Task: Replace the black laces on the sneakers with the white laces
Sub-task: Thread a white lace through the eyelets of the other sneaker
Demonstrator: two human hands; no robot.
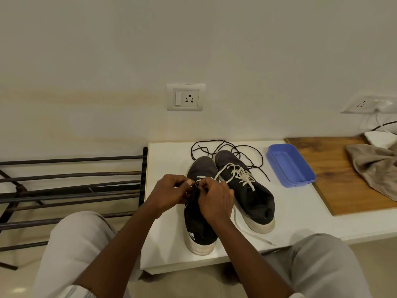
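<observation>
Fingers [187, 183] of the left hand [171, 193] and right hand [216, 200] are curled together, pinching a white lace [202, 178] on the near sneaker [199, 230]. Right of them the second sneaker [253, 198] is laced white; beyond, black laces [223, 145] are strewn on the surface [167, 160] near a blue tray [290, 166].

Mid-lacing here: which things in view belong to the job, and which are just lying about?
Job: left hand and right hand pinching white lace at left sneaker; right sneaker, already white-laced; black laces behind.
Lying about: blue tray; beige cloth; metal rack; wall socket; wooden board.
</observation>
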